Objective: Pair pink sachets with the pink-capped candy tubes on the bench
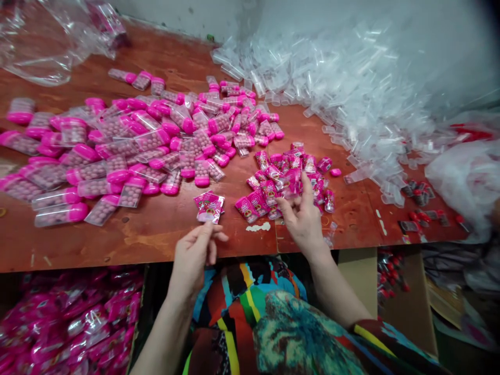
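Note:
My left hand [195, 247] is closed in a pinch on a small flat pink printed packet [211, 207] just above the table's front part. Another such packet shows partly behind it. To the right, my right hand [302, 216] reaches into a heap of pink printed packets [269, 190], its thumb and index finger apart. A shiny pink packet lies between these two fingertips, with no firm grip on it showing. The other fingers of this hand are curled and partly hidden.
Many clear bottles with pink caps and small balls inside [117, 169] cover the table's left. Empty clear tubes [332, 78] are heaped at the back right. A plastic bag [469, 182] lies at the right edge. Below the table, pink packs [78, 323] fill the left side.

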Tool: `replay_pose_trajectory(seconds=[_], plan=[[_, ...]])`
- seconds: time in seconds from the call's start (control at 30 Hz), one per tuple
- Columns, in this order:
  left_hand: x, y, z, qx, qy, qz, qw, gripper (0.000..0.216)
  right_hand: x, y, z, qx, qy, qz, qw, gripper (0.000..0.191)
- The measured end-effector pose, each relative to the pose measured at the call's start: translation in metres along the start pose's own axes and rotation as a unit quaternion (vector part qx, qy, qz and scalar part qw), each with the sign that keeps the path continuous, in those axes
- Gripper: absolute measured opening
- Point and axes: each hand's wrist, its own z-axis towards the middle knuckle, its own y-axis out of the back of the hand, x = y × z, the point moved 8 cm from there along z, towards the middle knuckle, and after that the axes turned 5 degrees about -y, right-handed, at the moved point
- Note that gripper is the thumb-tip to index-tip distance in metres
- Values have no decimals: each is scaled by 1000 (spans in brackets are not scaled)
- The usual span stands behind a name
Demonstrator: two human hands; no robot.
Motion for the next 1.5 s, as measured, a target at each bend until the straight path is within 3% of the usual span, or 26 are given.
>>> replay_pose_trajectory(seconds=[0.07,0.17,0.23,0.33,0.6,0.73,0.83,0.97,1.17,1.3,1.4,1.5], plan=[[-4,19,9,-70,-24,-5,997,61,18,-20,-4,15,62,-151,987,79],[-4,29,17,-105,-36,-27,993,54,50,-103,-23,140,200,-265,933,64],[-1,30,17,-107,-29,-38,993,51,58,-148,-31,179,245,-308,902,49],[3,32,12,-106,-15,-41,993,51,54,-175,-25,171,261,-315,896,35],[6,26,15,-63,25,-32,997,58,30,-154,-5,137,271,-140,943,21],[7,19,15,-50,37,-19,998,65,27,-144,-8,138,270,-85,949,22],[3,9,16,-26,22,-14,999,65,23,-142,-11,150,272,-75,947,24],[-8,6,16,-39,-23,-24,999,54,19,-140,-10,141,259,-60,954,25],[-20,-1,16,-6,-41,-52,998,58,25,-134,-6,160,243,14,957,22],[-22,5,19,-47,-45,-78,995,51,25,-124,1,154,131,154,967,33],[-18,0,21,-32,-28,-96,994,47,23,-134,3,189,5,287,939,44],[-12,-9,20,-7,-5,-100,995,49,30,-144,3,210,-51,364,906,51]])
